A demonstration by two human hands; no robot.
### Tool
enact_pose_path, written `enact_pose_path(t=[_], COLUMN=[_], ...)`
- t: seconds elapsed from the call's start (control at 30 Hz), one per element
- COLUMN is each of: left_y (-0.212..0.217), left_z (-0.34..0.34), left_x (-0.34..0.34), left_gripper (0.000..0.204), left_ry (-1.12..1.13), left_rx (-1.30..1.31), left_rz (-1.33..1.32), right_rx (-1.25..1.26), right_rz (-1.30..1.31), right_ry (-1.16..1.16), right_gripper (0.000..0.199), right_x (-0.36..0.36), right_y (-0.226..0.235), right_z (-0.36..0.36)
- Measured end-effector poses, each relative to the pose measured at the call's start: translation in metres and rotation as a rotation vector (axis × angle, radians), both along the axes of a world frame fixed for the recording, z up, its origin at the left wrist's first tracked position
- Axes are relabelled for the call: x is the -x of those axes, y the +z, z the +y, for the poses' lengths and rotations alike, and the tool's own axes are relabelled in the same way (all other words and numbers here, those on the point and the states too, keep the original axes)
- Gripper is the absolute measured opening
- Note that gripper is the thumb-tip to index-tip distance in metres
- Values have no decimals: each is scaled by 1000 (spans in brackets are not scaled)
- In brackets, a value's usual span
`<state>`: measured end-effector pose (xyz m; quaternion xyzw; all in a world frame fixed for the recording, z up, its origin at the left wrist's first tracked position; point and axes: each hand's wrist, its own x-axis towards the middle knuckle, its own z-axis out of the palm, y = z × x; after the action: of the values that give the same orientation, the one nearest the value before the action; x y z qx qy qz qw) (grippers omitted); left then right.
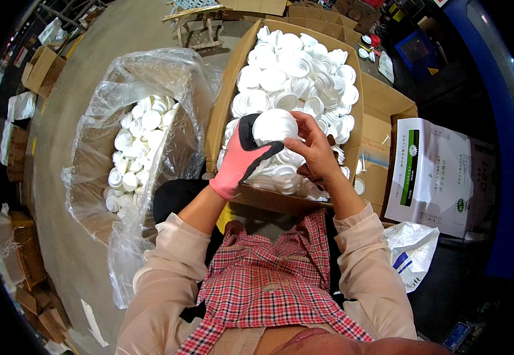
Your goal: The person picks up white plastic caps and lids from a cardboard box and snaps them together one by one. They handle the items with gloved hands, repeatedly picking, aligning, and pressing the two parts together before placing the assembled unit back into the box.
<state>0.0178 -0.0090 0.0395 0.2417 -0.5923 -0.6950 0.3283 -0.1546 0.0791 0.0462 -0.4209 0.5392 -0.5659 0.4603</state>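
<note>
Above a carton heaped with white plastic lids (pixel 295 65), I hold one round white lid (pixel 275 126) with its flat face up. My left hand (pixel 242 157), in a pink glove with black fingers and thumb, grips it from the left and near side. The bare thumb and forefinger of my right hand (pixel 316 148) close on its right edge. Something small and dark shows under the right hand's curled fingers; I cannot make out what it is.
To the left stands a box (pixel 171 171) lined with a clear plastic bag (pixel 115 89), partly filled with similar white pieces. An open carton (pixel 381 109) and a white printed box (pixel 437 177) are at the right, with a white sack (pixel 413 251) nearer me.
</note>
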Motion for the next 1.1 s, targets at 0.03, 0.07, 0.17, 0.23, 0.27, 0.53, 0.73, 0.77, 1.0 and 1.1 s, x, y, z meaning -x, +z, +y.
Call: enact_pose_path(t=[0.03,0.07,0.17,0.23,0.27,0.53,0.73,0.77,1.0,1.1], left_y=[3,1,9,13,13,-3,-2,-1,-16,-3], left_z=[3,6,7,8,5,5,10,10,-31,-51], left_x=[2,4,0,2,1,-3,-1,-1,-32,-48], left_gripper=[67,70,72,68,68,66,69,68,57,80], left_ry=[23,63,43,24,-2,-152,-232,-241,33,-241], left_rx=[-49,-27,35,-79,-58,390,423,395,-314,-358], left_rz=[44,46,30,91,26,-226,-347,-378,198,1198], right_rx=[-10,-19,6,65,83,-255,-211,-223,-204,-330], right_rz=[-41,-81,-121,-124,-93,-124,109,119,-88,204], right_ry=[0,0,3,-7,-6,30,83,88,-49,118], right_gripper=[64,64,66,65,60,28,32,32,37,31], right_x=[0,-1,-3,-7,-7,12,3,2,16,37], right_y=[-2,-5,2,6,2,-14,-14,-16,-31,-66], right_z=[1,1,4,4,3,0,5,3,-14,-17])
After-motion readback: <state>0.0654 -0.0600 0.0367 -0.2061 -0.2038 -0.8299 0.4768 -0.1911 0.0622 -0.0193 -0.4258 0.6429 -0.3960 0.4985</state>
